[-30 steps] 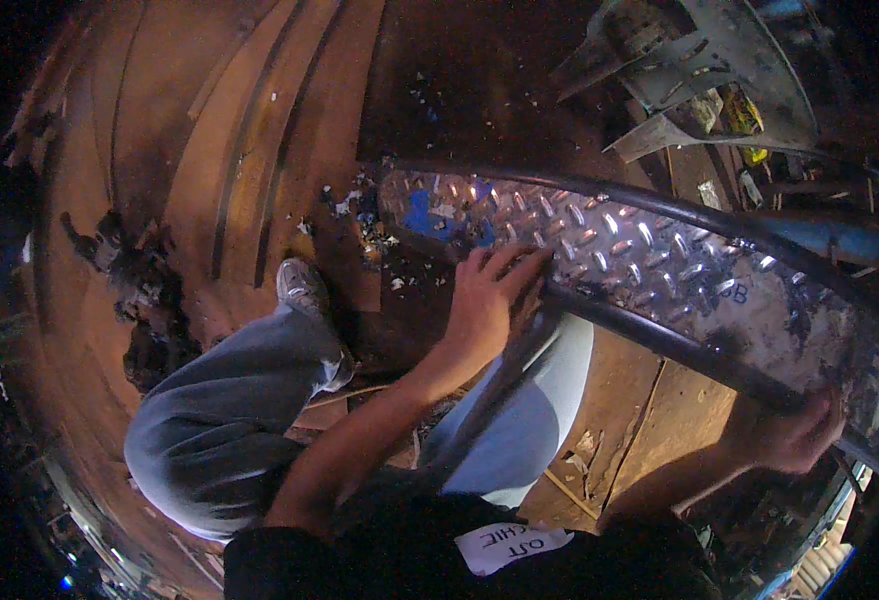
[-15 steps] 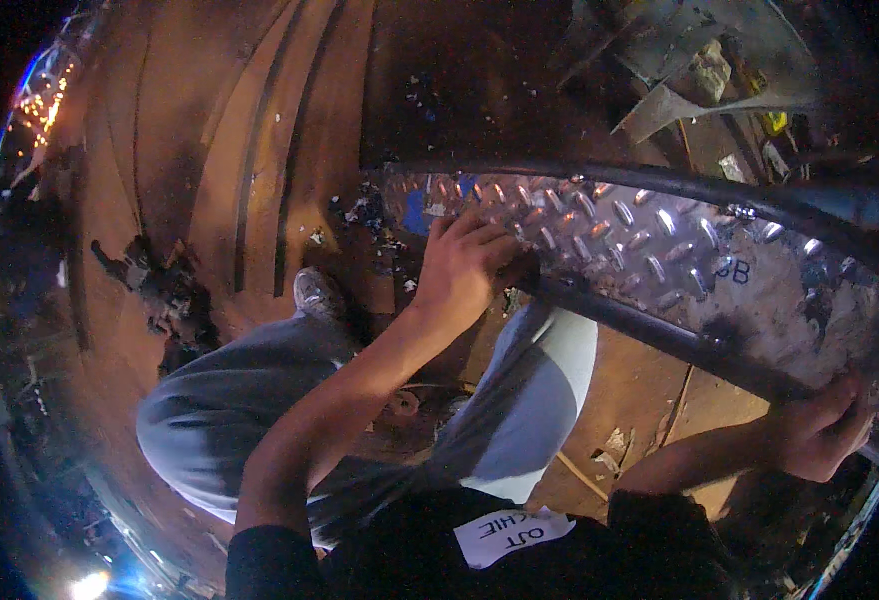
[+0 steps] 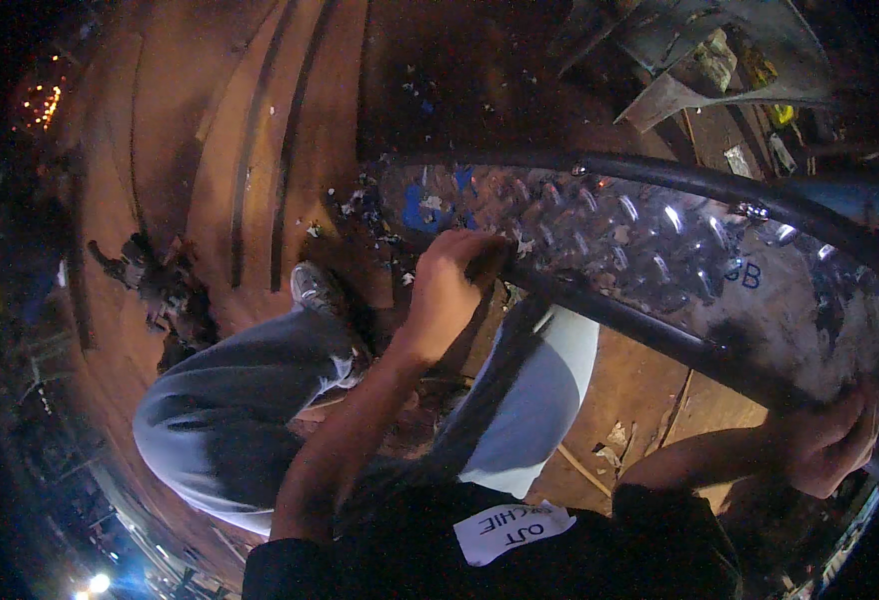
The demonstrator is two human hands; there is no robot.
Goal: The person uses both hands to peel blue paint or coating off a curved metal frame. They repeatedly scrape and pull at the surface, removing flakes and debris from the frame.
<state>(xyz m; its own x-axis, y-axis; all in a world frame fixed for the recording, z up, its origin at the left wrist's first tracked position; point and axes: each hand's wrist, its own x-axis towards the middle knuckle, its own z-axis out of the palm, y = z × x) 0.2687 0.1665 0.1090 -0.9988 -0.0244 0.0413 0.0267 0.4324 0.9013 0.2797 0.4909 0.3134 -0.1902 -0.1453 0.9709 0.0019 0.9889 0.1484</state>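
A long panel of diamond-pattern metal plate [image 3: 650, 245], with dark marks and blue patches, lies slanting across in front of me and over my knee. Black tubes edge it: a far tube [image 3: 660, 175] and a near tube [image 3: 640, 328]. My left hand [image 3: 445, 290] is at the left part of the near tube, its fingers curled over the edge close to a blue patch [image 3: 422, 208]; the fingertips are hidden. Toward the right end, in shadow, my right hand [image 3: 835, 445] is closed around the near tube.
Scraps [image 3: 355, 205] litter the brown floor by the panel's left end. A dark clump [image 3: 160, 300] lies left of my shoe [image 3: 317, 288]. Bent sheet metal [image 3: 720, 70] and debris are at the far right. Sparks [image 3: 45, 105] glow at the far left.
My left hand has slid slightly left and nearer to me, its fingers now more curled. The right hand stays at the panel's right end. Light on the plate has dimmed and the sparks are fewer.
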